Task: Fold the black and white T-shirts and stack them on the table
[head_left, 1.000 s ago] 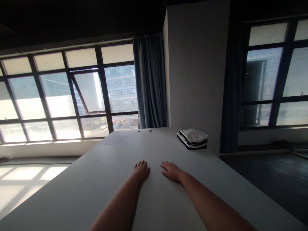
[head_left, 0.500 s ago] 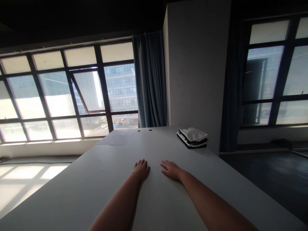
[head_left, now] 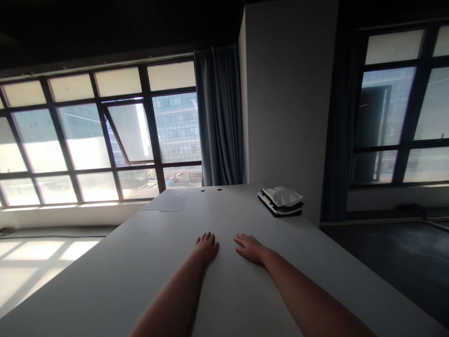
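Note:
My left hand (head_left: 206, 246) lies palm down on the white table (head_left: 147, 262), its fingers stretched forward and holding nothing. A short gap to its right, my right hand (head_left: 249, 248) also rests flat on the tabletop, fingers extended and slightly apart. Beyond my right hand, near the table's right edge, sits a stack of folded cloth (head_left: 282, 199) in white and black, with a small yellow patch on its side. Sheets of paper (head_left: 175, 202) lie flat at the far left of the table, past my left hand.
Two small round holes (head_left: 219, 190) show near the table's far edge. Behind it stand a grey pillar (head_left: 287, 103) and a blue curtain (head_left: 220, 117). On the left, one pane of the window (head_left: 129, 133) is tilted outward. Dark floor (head_left: 382, 252) runs along the right side.

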`<state>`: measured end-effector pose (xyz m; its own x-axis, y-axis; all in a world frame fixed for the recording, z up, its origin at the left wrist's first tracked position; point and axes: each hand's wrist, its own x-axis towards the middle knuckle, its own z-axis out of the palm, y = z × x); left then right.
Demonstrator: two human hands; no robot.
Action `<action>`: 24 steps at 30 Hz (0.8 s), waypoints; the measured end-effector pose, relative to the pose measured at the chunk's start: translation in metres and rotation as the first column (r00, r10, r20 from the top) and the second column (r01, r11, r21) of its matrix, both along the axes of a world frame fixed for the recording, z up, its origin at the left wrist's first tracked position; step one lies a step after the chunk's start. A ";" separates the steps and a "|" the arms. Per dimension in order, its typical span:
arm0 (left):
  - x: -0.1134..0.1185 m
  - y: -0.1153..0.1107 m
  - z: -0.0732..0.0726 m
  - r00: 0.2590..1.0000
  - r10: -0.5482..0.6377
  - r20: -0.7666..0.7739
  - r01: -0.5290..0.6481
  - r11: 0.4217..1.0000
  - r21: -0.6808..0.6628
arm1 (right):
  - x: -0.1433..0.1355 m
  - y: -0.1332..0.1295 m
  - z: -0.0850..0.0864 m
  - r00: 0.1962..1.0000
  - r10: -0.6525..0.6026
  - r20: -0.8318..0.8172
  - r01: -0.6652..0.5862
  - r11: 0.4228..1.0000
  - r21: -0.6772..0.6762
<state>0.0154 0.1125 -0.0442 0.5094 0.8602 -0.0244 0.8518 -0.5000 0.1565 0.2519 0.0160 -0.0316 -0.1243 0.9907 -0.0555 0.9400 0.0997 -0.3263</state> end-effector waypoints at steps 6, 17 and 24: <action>0.000 0.000 0.000 1.000 -0.001 -0.003 0.001 1.000 0.001 | 0.000 0.000 0.000 1.000 -0.005 0.000 0.005 1.000 -0.004; 0.000 0.001 -0.001 1.000 -0.003 0.001 0.003 1.000 -0.001 | -0.002 -0.002 0.003 1.000 -0.007 0.006 0.007 1.000 -0.006; 0.001 0.001 0.000 1.000 -0.003 -0.003 0.003 1.000 -0.007 | -0.002 -0.003 0.004 1.000 -0.007 0.006 0.007 1.000 -0.004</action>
<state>0.0161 0.1135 -0.0444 0.5117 0.8586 -0.0313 0.8508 -0.5013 0.1576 0.2500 0.0129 -0.0279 -0.1174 0.9913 -0.0600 0.9427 0.0923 -0.3205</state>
